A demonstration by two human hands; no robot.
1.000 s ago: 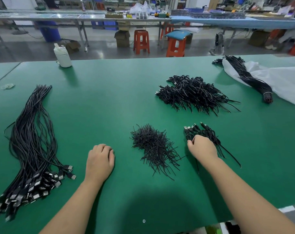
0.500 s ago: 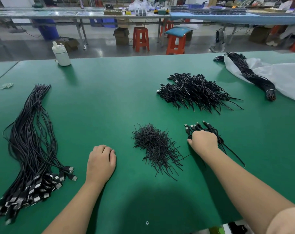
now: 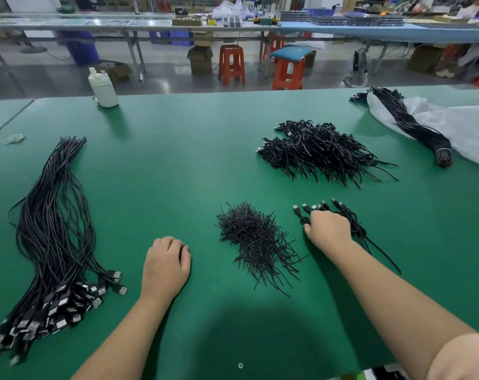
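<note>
My right hand (image 3: 328, 230) lies on a small bunch of short black USB cables (image 3: 354, 226), its fingers curled over them just behind the connector ends (image 3: 315, 208). Loosely curled and holding nothing, my left hand (image 3: 164, 266) rests knuckles-up on the green table (image 3: 178, 160). A heap of short black tie wires (image 3: 256, 238) lies between my two hands. Farther back on the right is a large pile of short black cables (image 3: 320, 152).
A long sheaf of black USB cables (image 3: 54, 229) runs down the left side. At the far right a bound cable bundle (image 3: 413, 127) lies on a white bag (image 3: 468, 127). A white bottle (image 3: 104, 89) stands at the far edge, and rubber bands (image 3: 13, 138) lie at the far left.
My right hand has slid a little forward along the small bunch toward its connector ends. My left hand has stayed where it was.
</note>
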